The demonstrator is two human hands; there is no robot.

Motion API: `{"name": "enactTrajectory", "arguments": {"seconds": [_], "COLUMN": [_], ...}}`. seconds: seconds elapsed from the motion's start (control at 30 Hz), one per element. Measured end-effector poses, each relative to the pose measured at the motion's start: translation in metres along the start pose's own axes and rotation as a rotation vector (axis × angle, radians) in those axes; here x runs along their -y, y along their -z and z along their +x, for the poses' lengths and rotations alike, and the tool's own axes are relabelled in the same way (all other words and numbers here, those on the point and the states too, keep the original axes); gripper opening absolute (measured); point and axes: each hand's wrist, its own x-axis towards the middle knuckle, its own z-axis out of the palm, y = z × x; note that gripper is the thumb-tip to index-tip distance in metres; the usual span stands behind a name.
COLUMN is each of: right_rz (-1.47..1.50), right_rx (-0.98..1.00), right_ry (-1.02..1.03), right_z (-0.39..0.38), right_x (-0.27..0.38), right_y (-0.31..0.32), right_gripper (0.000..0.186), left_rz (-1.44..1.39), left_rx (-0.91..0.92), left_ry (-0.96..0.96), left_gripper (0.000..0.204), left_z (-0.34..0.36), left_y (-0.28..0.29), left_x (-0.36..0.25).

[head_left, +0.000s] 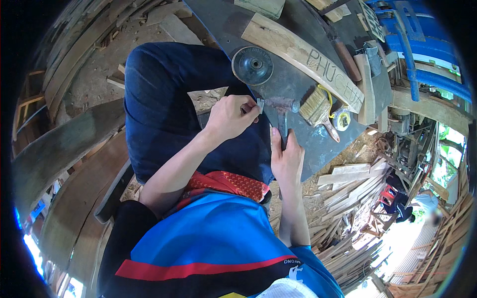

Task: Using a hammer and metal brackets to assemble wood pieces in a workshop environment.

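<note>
While the left hand [229, 116] is pinching a small metal piece [260, 104] between thumb and fingertips, the right hand [288, 158] is gripping a hammer [282, 122] around its handle. Just to the right of the left fingers, the hammer's head is lying crosswise, its long axis pointing toward the piece; whether they are touching, I cannot tell. Its handle is running back to the right fingers.

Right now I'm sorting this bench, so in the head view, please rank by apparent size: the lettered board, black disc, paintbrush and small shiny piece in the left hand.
1. Lettered board
2. Black disc and paintbrush: too alike to rank
3. Small shiny piece, partly hidden by fingers
</note>
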Motion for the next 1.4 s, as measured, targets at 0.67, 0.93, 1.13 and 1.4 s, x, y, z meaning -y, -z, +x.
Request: {"name": "enactTrajectory", "arguments": {"seconds": [0.67,0.93,1.13,1.4], "right_rz": [0.135,0.19,0.227,0.197], "right_rx": [-0.061,-0.123,-0.213,-0.148], "right_ry": [0.019,-0.126,-0.066,-0.165], "right_z": [0.004,0.016,0.028,0.033], "right_x": [-0.007,0.003,0.0,0.005], "right_y": [-0.014,-0.021,-0.026,-0.022], "right_gripper": [0.037,0.031,0.026,0.019], "left_rz": [-0.372,-0.616,-0.425,-0.416], "left_rx": [-0.097,-0.098,-0.092,-0.007], "left_ry": [0.088,0.172,0.118,0.156], "left_gripper": [0.019,0.023,0.027,0.02], "left_z": [-0.006,-0.005,-0.001,-0.004], "left_y": [-0.034,-0.034,-0.032,-0.022], "left_x": [0.008,0.009,0.015,0.013]}}
